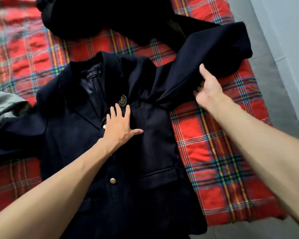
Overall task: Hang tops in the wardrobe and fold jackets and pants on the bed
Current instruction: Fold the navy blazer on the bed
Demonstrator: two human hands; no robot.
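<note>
Navy blazer point(145, 161) lies front-up on the plaid blanket point(214, 152). Its hem is nearest and its collar far, so the long axis runs near to far, with the collar leaning slightly left. Left hand point(119, 128) is flat, fingers spread, pressing the chest just below the crest badge point(122, 100). Right hand point(207, 90), out to the right, grips the sleeve point(205, 54), lifted off the bed. Careful: fabric puckers at the armhole, and a hard pull could drag the front from under that palm and skew the fold. Beyond lies another dark garment point(110, 14).
</note>
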